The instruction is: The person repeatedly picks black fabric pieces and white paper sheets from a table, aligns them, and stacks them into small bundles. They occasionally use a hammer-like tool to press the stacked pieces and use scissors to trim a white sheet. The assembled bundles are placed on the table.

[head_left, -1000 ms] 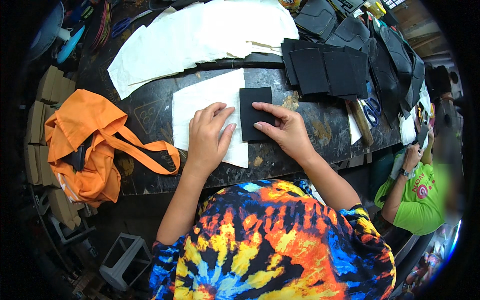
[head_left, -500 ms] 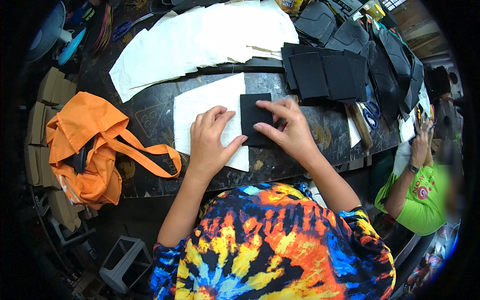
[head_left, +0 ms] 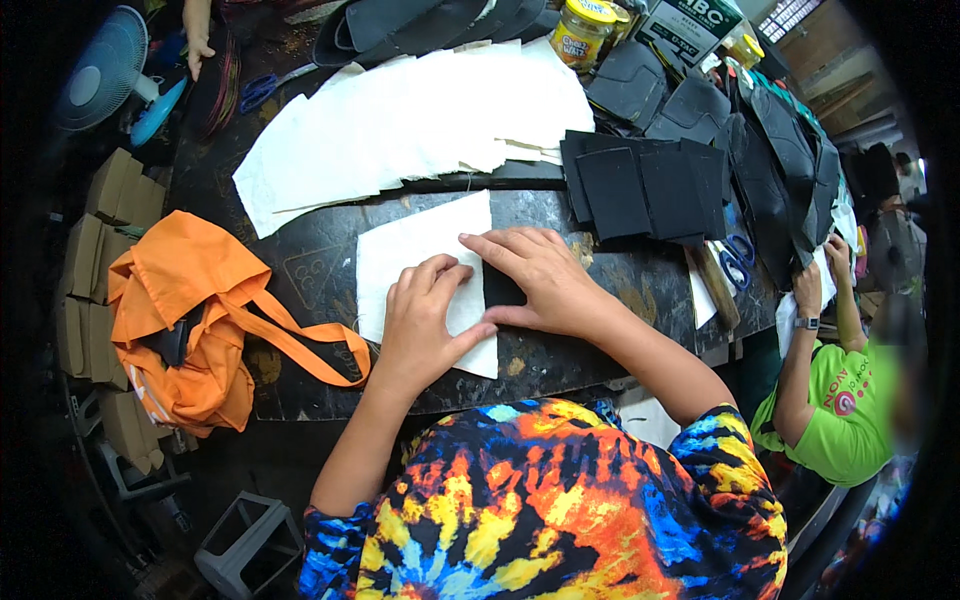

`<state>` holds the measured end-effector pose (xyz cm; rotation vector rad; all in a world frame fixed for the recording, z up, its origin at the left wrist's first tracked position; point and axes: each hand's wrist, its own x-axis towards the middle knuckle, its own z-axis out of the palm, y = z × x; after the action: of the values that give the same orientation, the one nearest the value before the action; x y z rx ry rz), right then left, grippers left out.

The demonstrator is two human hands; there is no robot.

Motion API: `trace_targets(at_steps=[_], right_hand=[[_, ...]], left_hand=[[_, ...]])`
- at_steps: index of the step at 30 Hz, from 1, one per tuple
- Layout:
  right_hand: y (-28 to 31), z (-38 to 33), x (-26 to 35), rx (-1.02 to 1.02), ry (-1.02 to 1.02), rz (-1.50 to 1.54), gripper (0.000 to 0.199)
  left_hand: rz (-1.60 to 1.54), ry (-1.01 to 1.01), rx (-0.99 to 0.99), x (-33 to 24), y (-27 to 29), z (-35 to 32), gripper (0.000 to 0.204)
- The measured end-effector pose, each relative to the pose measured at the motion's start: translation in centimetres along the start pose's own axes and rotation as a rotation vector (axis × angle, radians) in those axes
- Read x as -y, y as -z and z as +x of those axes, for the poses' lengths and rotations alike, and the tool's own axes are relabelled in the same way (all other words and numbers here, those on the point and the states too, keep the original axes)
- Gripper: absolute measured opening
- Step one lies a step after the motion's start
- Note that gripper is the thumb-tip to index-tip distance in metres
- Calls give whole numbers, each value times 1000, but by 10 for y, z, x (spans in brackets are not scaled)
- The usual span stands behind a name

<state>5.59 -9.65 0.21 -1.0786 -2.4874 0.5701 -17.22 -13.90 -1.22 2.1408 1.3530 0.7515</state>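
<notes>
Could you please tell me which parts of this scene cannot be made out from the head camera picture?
- Black piece: mostly covered by the right hand.
- White sheet: its lower middle lies under the left hand.
- Scissors: blades hidden beneath the black stack.
- Fan: cut off by the dark fisheye rim.

Even, fairly bright daylight fills the middle, and the pale sheets of white cloth come close to washing out. The dark, worn tabletop gives a dull sheen with no hard glare. Shadows are soft and short under both hands. The fisheye lens bends straight edges, and the rim falls to a black vignette. The lower right edge is blurred.
</notes>
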Motion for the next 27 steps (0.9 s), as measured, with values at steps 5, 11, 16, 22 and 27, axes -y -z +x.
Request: trace_targets(at_steps=[5,11,16,22,27], right_hand=[[40,26,-10,-90,-83,118,65],[49,40,-8,-264,-168,258,48],[34,28,6,-198,-155,323,47],[38,35,1,-195,-149,251,45],[37,41,-8,-267,-66,191,43]], left_hand=[[-253,58,-67,49,65,34,44],[334,685,-507,184,150,115,56],[53,880,-379,243,142,128,48],[-41,281,-713,202,161,138,25],[437,45,-591,107,209,120,61]])
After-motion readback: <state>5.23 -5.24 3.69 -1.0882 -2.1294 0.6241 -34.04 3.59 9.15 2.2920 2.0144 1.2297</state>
